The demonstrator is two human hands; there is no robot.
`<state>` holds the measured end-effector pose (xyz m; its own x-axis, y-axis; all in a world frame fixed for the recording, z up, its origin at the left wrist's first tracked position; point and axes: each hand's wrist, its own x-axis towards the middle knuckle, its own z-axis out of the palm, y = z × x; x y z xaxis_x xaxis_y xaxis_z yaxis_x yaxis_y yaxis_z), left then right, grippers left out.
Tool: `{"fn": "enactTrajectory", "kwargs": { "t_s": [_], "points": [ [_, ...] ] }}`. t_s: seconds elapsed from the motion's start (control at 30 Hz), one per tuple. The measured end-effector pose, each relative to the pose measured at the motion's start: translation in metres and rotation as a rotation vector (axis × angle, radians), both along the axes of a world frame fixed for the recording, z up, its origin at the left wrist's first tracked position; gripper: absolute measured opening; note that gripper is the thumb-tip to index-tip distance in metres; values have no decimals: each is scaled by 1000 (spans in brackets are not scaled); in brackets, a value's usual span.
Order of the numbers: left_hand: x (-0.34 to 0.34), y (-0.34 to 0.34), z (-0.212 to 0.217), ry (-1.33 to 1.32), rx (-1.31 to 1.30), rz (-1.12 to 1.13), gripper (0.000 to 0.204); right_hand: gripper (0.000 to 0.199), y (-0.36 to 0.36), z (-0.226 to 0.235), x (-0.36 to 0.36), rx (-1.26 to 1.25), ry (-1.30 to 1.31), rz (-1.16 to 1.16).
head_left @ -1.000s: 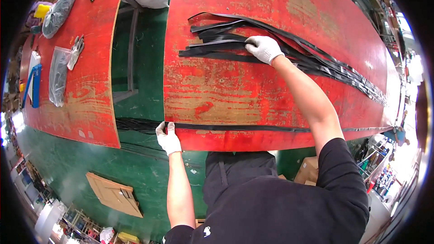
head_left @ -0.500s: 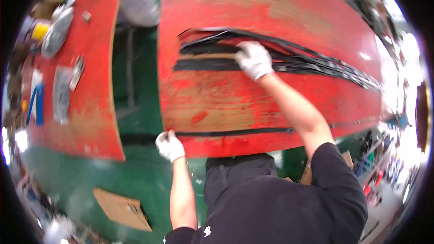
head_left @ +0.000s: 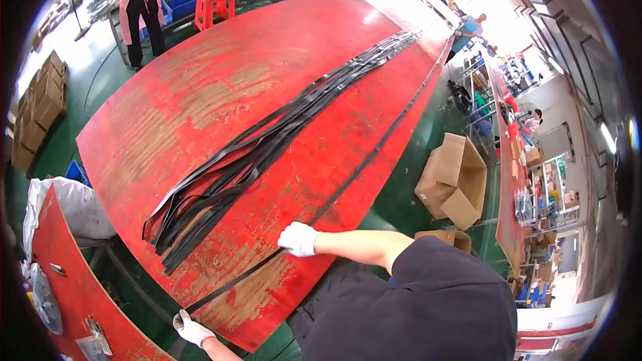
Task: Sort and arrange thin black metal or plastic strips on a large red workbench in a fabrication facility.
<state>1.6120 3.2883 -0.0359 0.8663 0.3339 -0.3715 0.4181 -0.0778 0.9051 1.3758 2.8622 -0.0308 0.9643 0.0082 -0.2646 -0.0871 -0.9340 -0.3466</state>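
Observation:
A long red table point(head_left: 221, 100) with worn, scuffed patches stretches away from me. Along its near side runs a single flat black strip point(head_left: 234, 283). My left hand point(head_left: 192, 329), in a white glove, is closed on this strip just past the table's left edge. Further along, my right hand point(head_left: 298, 239), also gloved in white, has its fingers closed round the same strip above the tabletop. A loose bundle of similar black strips point(head_left: 267, 144) lies lengthwise on the table beyond both hands, its ends fanned out toward the left.
At lower left stands another red table point(head_left: 70, 287) with small tools and a plastic bag. Open cardboard boxes point(head_left: 455, 177) sit on the green floor at right. A person point(head_left: 468, 30) is at the far end; another person point(head_left: 140, 0) stands at far left near a red stool point(head_left: 215, 7).
The view has swung toward the table's far end. My right hand has left the bundle and now grips the single strip nearer me. My left hand stays by the table's left edge.

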Motion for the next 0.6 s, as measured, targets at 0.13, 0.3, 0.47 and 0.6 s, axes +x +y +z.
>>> {"fn": "enactTrajectory", "kwargs": {
  "t_s": [0.13,0.3,0.47,0.6],
  "points": [
    [30,18,2,-23,-98,-38,13,21,-51,36,43,72,117,-124],
    [70,13,30,-103,-78,-14,13,26,-96,102,108,38,-126,-35],
    [97,-16,60,-170,-123,8,13,28,-121,128,138,-40,-236,-16],
    [105,-24,49,-118,-61,-129,14,40,-117,120,141,-148,-550,12]
  ]
}}
